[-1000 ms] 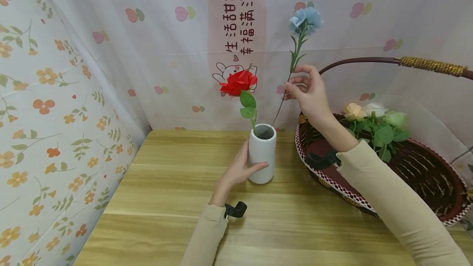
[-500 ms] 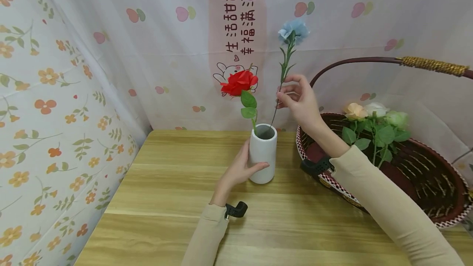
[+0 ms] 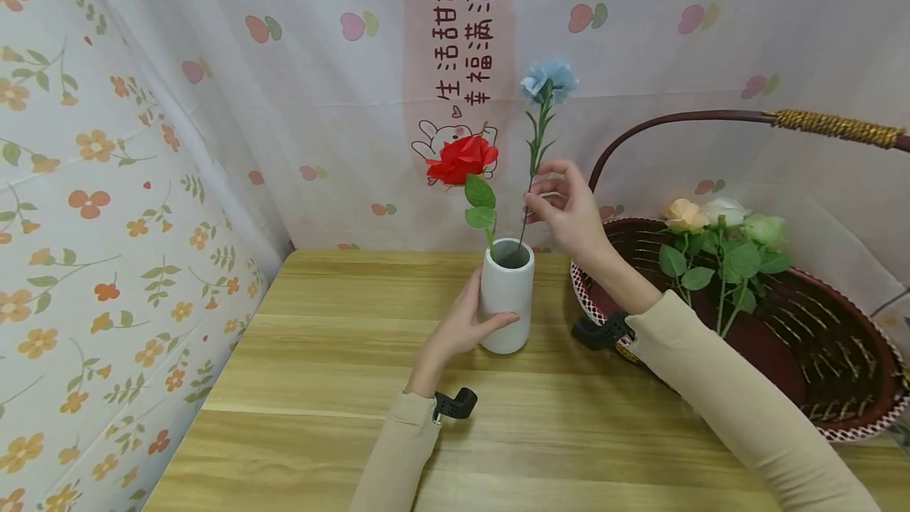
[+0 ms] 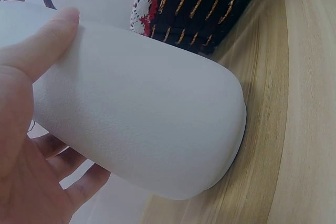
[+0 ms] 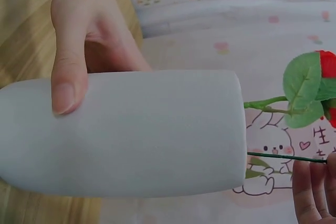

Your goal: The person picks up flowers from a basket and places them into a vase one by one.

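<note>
Nearest, the left hand point(image 3: 460, 324) reaches over the pale wood-grain counter point(image 3: 306, 385) and wraps the smooth, matte white cylindrical vase point(image 3: 508, 291) — thumb across the near face, fingers round the back. That grip probably steadies the tall, narrow shape against sliding or tipping. The vase stands upright near the counter's far edge, well apart from the far left corner.

A red artificial rose with green leaves point(image 3: 464, 160) leans at the left of the vase's mouth, so space remains on the right. There the right hand point(image 3: 571, 212) has a narrow grip, pinching a ruffled pale-blue artificial flower point(image 3: 550, 84) by its thin dark stem point(image 5: 286, 157); the lower end sits inside the mouth. Pinching below the leaves likely gives finer control.

A dark woven basket with lacy trim point(image 3: 832, 346) occupies the counter's right side — presumably within easy right-hand reach — holding peach, white and pale-green roses point(image 3: 723, 213). Beyond the far edge hangs a white printed curtain point(image 3: 341, 141).
</note>
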`<state>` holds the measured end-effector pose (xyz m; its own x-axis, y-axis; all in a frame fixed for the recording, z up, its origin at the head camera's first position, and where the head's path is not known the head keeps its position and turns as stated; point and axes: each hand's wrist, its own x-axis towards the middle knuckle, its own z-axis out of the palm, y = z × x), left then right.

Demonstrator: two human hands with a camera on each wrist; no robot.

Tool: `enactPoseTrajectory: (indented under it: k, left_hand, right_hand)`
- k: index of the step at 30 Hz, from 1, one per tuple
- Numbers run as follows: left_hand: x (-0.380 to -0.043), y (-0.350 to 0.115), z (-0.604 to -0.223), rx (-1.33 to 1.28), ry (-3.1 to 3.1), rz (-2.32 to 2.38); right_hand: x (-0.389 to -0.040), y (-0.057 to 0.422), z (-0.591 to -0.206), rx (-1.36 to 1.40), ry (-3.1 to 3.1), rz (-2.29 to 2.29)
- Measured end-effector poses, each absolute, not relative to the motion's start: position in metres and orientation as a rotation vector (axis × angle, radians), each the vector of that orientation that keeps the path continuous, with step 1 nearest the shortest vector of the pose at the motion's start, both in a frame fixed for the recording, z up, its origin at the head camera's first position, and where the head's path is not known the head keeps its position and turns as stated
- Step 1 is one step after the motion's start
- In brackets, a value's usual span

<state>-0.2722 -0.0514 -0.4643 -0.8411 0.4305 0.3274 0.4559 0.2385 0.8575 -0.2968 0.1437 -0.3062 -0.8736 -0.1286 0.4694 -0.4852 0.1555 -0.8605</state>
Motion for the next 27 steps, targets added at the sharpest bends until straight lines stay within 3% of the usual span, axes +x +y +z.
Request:
enactPoseTrajectory:
  k: [12,19,27]
  left_hand:
    - [-0.271,-0.049,-0.462,-0.859,-2.459,-1.727]
    - [-0.248,-0.051,-0.425,-0.878,-2.456,-1.747]
    - [-0.252,-0.050,-0.432,-0.861,-2.474,-1.736]
  right_hand:
    - [-0.299,0.140,-0.317,0.613,-2.158,1.808]
    - [-0.299,0.136,-0.321,0.622,-2.170,1.795]
    - [-0.298,0.135,-0.326,0.611,-2.249,1.709]
